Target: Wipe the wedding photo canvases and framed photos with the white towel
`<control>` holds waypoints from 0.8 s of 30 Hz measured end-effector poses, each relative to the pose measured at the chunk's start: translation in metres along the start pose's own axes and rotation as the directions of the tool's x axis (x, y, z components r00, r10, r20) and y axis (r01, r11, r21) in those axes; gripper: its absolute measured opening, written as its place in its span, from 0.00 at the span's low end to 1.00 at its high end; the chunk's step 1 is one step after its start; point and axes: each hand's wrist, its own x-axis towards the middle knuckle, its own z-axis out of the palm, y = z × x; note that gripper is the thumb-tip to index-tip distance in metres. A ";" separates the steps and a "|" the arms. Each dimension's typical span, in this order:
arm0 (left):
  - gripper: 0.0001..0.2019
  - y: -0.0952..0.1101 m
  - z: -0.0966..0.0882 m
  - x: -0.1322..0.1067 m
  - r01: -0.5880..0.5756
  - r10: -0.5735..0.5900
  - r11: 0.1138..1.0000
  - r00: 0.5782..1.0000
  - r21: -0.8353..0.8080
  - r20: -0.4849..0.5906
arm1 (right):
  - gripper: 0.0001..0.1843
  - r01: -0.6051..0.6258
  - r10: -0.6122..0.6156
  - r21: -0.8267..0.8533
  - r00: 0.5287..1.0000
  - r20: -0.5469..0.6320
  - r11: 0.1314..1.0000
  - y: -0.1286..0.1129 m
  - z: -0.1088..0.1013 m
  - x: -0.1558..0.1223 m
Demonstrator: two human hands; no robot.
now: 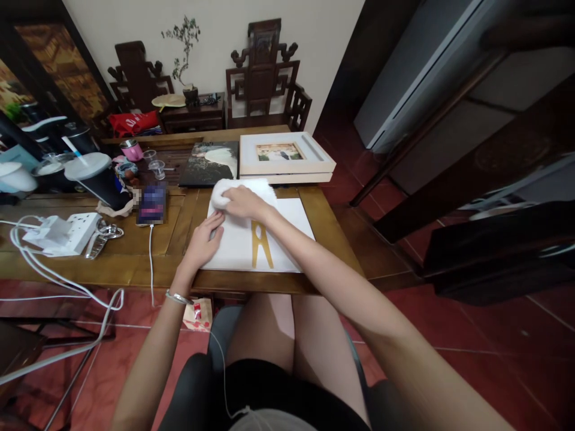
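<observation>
A white flat board (287,230) lies on the wooden table (171,239) in front of me, with a gold stand-shaped piece (261,244) on its near part. My right hand (242,202) presses a white cloth (224,193) onto the board's far left corner, fingers curled over it. My left hand (204,239) rests flat on the board's left edge, fingers stretched out, holding nothing. A bracelet sits on my left wrist.
Behind the board lie a dark photo print (210,163) and a white framed picture box (285,157). To the left are a phone on a cable (151,205), a white power strip (67,233), a dark cup with lid (96,176) and small cups. Carved chairs stand at the wall.
</observation>
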 end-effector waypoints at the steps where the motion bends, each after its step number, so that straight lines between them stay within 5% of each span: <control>1: 0.19 0.001 -0.001 0.000 -0.009 0.009 1.000 1.000 0.005 -0.006 | 0.19 0.011 -0.011 0.002 1.000 -0.005 1.000 -0.007 0.001 0.007; 7: 0.19 0.002 0.002 -0.002 -0.051 0.052 0.998 0.999 0.035 -0.011 | 0.20 -0.041 0.040 -0.005 0.998 -0.038 0.999 -0.014 0.006 0.005; 15: 0.23 -0.003 0.006 -0.005 -0.022 0.022 0.999 1.000 0.038 0.020 | 0.17 -0.198 0.192 -0.067 0.978 -0.085 0.978 0.080 -0.006 -0.058; 19: 0.24 -0.002 0.006 -0.006 -0.029 0.028 0.998 0.999 0.063 0.029 | 0.17 -0.002 -0.015 -0.126 0.991 -0.130 0.992 0.103 0.013 -0.102; 24: 0.25 0.000 0.005 -0.006 -0.023 0.016 0.994 0.998 0.108 0.066 | 0.12 0.164 -0.174 -0.086 0.977 -0.125 0.983 0.074 0.026 -0.172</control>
